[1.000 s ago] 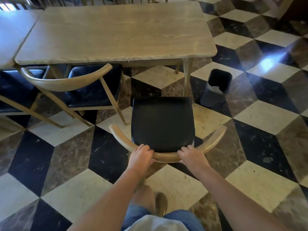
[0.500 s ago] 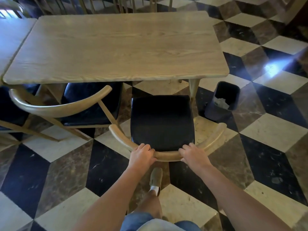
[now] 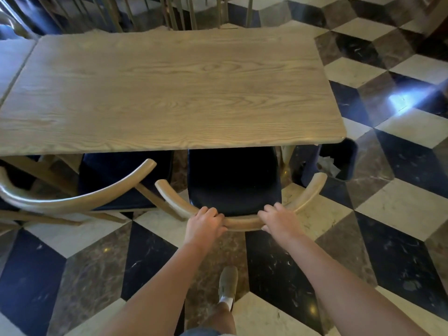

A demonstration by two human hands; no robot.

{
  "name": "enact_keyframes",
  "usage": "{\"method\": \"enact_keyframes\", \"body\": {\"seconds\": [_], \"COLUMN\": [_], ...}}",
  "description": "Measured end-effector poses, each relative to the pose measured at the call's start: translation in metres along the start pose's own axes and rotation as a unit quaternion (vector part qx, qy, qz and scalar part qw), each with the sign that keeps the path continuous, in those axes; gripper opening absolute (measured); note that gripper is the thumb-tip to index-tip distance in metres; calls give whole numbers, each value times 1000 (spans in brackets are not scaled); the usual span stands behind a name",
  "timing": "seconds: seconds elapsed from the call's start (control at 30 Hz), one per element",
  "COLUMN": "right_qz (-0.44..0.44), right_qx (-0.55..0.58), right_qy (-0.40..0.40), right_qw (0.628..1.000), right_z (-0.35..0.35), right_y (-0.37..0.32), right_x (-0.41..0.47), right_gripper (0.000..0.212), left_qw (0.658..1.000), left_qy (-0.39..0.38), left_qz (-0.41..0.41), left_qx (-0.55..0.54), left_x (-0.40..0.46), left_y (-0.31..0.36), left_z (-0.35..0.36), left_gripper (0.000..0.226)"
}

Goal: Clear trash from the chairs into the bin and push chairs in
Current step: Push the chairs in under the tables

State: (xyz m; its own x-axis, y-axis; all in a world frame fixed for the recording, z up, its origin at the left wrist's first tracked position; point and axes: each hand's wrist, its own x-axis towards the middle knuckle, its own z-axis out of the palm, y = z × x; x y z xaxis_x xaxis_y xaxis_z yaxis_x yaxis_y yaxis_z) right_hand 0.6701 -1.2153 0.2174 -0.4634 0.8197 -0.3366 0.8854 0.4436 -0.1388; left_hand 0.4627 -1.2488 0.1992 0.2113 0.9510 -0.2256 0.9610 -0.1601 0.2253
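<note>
1. Both my hands grip the curved wooden backrest [image 3: 242, 224] of the black-seated chair [image 3: 234, 180]. Left hand [image 3: 203, 226] sits left of the rail's middle, right hand [image 3: 280, 223] right of it.
2. Fingers: on each hand they are pressed close together and curled over the top of the rail, tips on the far side towards the seat. Thumbs mostly hidden under the rail; cannot tell how they sit.
3. Change over the last second: the chair stood clear of the wooden table [image 3: 169, 93], its whole seat exposed. Now the far part of the seat lies under the table's near edge; the near part still shows.
4. I have stepped forward with it; one shoe [image 3: 228, 282] is planted on the tiled floor [image 3: 400, 209] just behind the chair.
5. Seat surface that shows is bare, no trash on it.
6. Black bin [image 3: 339, 161] stands on the floor to the right, beside the table's right leg, white crumpled paper [image 3: 328, 163] visible inside.
7. Neighbouring chair [image 3: 80, 192] to the left is already partly under the table, set at an angle; its armrest tip is near my chair's left arm.
8. Judgement: the push is most of the way done. A little more travel should seat it; the arms could meet the table edge or the neighbour's rail.
</note>
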Motion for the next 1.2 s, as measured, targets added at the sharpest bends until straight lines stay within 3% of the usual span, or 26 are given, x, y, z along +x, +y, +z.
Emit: {"method": "enact_keyframes", "body": {"seconds": [0.33,0.57,0.73,0.87,1.2], "right_qz": [-21,1,-4,54,184], "right_qx": [-12,2,64,66,52], "right_qy": [25,34,65,133,173], "right_qw": [999,999,996,987,966], "right_z": [-15,-4,-9,-32,-71], "right_y": [7,9,18,50,221], "right_x": [46,39,32,15,-60], "right_gripper": [26,32,39,31,29], "left_qw": [996,999,999,999,989], "left_qy": [37,0,-27,2,45], "left_qz": [37,13,-5,25,134], "left_qx": [75,49,46,39,40], "left_x": [43,41,46,73,169], "left_y": [-35,-25,-8,35,239], "left_z": [-8,-16,-20,-39,-70], "left_gripper": [34,32,54,57,38]}}
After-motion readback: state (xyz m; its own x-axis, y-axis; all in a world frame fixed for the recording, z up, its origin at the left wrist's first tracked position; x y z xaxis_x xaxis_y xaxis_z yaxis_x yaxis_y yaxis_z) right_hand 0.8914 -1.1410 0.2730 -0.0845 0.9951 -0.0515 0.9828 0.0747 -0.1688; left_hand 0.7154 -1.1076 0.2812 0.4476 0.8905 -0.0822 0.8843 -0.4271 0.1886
